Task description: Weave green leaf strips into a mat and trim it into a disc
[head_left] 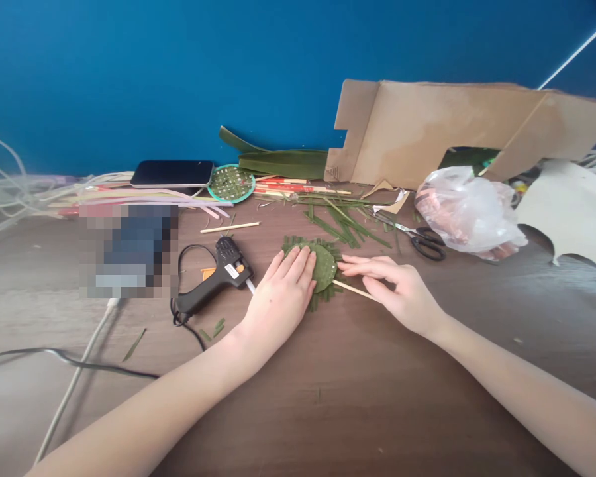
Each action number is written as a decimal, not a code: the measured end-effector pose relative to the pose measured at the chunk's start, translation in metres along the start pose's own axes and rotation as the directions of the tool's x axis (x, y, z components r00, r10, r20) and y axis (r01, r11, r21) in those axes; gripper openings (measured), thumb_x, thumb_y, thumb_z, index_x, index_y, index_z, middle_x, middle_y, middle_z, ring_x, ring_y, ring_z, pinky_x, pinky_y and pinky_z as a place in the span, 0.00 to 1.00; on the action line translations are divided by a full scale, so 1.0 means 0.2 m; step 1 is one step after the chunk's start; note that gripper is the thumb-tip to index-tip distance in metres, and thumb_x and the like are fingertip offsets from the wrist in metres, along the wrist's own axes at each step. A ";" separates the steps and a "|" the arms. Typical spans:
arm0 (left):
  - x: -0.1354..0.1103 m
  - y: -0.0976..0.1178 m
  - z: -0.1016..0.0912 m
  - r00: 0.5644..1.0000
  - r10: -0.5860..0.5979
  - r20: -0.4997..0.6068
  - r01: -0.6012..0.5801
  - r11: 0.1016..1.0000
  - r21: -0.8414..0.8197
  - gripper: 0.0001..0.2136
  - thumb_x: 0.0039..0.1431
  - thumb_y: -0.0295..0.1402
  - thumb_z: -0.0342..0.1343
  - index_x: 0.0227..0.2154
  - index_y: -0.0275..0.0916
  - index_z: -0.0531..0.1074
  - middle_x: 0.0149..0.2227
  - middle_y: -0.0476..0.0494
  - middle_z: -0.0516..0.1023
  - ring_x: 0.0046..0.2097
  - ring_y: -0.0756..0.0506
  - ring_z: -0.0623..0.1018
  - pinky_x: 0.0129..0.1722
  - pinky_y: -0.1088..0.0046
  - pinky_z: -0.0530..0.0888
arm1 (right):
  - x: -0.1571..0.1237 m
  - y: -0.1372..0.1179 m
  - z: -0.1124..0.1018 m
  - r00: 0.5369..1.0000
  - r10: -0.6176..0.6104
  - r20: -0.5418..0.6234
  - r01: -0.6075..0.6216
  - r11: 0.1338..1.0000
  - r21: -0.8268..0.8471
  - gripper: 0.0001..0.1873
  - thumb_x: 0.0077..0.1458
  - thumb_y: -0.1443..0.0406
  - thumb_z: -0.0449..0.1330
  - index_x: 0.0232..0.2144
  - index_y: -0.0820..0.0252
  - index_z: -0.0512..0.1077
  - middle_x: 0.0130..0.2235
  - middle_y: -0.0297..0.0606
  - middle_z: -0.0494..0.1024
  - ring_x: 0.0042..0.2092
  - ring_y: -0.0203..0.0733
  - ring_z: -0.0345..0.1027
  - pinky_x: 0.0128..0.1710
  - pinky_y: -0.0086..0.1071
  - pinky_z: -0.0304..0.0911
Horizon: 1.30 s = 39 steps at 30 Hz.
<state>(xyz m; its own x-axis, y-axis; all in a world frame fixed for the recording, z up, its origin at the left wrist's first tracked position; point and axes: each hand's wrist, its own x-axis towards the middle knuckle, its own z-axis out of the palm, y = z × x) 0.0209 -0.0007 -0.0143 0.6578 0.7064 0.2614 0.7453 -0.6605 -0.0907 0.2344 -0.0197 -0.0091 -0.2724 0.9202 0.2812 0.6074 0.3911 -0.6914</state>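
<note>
A round green leaf disc [324,268] with a fringe of short leaf strips lies on the table. Small pale dots run along its right edge. My left hand [285,291] rests flat over its left part, fingers stretched out, hiding some of the fringe. From the lower right edge of the disc a thin wooden stick [355,289] sticks out. My right hand [400,288] is beside that stick, its fingers extended to the disc's right edge and the thumb near the stick. Whether the thumb touches the stick I cannot tell.
A black glue gun [213,278] with a cord lies left of the disc. Behind are scissors [422,240], leaf strips [347,225], a teal-rimmed disc [232,183], a phone [173,173], a plastic bag [469,212] and cut cardboard [417,129] against the blue wall.
</note>
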 end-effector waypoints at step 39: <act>0.00 0.01 0.00 1.000 -0.014 0.021 0.014 1.000 -0.010 0.19 0.65 0.29 0.39 0.55 0.27 0.63 0.58 0.35 0.66 0.58 0.40 0.66 0.58 0.60 0.64 | 0.01 0.00 0.00 0.941 -0.325 0.100 0.338 0.868 -0.364 0.20 0.54 0.74 0.49 0.39 0.54 0.77 0.47 0.34 0.77 0.52 0.46 0.67 0.46 0.44 0.61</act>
<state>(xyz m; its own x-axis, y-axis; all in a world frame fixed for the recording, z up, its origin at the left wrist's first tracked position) 0.0219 -0.0022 -0.0137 0.6497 0.7204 0.2428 0.7532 -0.6532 -0.0776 0.2347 -0.0173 -0.0081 -0.5282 0.7367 0.4222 0.7064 0.6572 -0.2629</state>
